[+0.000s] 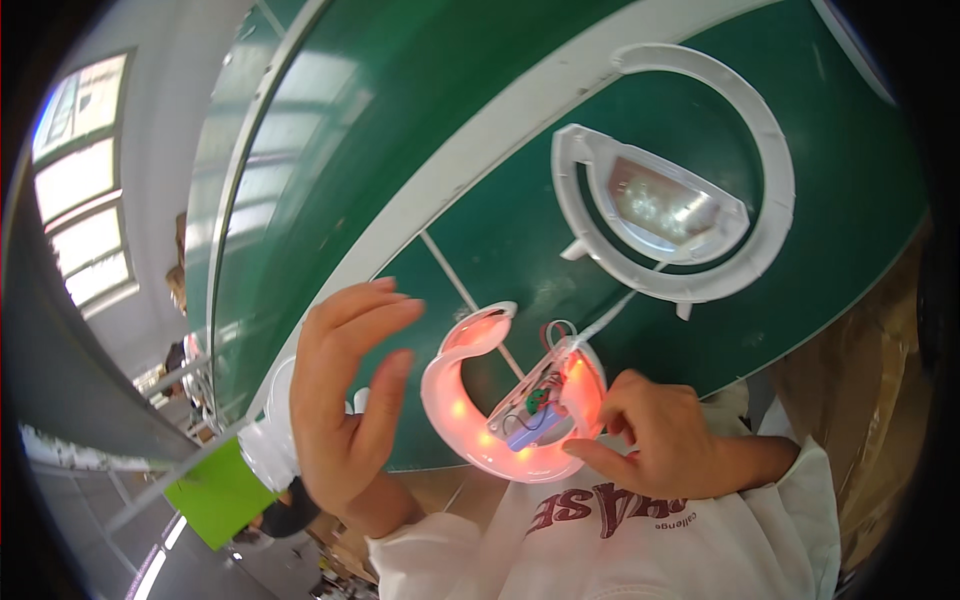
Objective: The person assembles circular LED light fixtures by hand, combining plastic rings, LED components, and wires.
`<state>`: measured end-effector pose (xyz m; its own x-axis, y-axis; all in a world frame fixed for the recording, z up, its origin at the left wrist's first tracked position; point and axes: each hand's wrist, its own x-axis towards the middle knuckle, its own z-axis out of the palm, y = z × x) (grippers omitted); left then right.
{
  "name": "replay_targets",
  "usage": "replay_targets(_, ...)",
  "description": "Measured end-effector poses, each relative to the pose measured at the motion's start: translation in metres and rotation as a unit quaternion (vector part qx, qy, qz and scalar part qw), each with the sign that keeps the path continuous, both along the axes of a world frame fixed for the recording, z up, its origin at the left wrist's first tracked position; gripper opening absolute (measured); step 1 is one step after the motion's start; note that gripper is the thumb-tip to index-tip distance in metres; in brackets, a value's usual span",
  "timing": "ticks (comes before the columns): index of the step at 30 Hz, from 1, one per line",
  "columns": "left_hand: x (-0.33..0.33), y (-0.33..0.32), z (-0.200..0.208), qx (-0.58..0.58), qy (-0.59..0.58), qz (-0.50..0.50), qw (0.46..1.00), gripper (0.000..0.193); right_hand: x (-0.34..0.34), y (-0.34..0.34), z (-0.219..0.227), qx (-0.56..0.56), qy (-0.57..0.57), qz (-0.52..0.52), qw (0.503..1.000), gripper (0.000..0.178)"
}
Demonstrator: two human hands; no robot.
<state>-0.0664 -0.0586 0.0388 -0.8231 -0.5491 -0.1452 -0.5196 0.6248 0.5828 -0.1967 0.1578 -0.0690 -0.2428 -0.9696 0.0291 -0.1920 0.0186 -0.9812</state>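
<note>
Head view: right hand (pixel 655 440) pinching glowing crescent lamp (pixel 500 400) at counter (pixel 480 180) near edge, left hand (pixel 345 400) open, empty; exposed wires (pixel 555 335) likely snagging, tearing.

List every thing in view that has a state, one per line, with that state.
Crescent lamp shell: lit, glowing red-orange, its wiring and small circuit board exposed.
White ring frame: unlit, lying on the green table.
Half-round lens insert: unlit, seated inside the ring frame.
Right hand: pinching the lit shell's end.
Left hand: open, fingers spread, holding nothing.
</note>
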Motion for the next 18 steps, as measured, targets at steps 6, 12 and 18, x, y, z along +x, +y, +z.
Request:
replay_targets(6,0.066,0.066,-0.051,0.016,0.065,0.209,0.976,0.046,0.004,-0.004,-0.004,0.009,0.026,-0.037,0.999,0.060)
replay_targets(12,0.055,0.073,-0.069,-0.150,-0.074,0.147,0.975,0.050,-0.002,-0.013,0.021,0.140,0.051,-0.024,0.989,0.052)
replay_targets(18,0.085,0.064,-0.072,0.222,0.168,0.291,0.915,0.045,0.006,-0.010,0.011,0.119,0.171,-0.030,0.978,0.041)
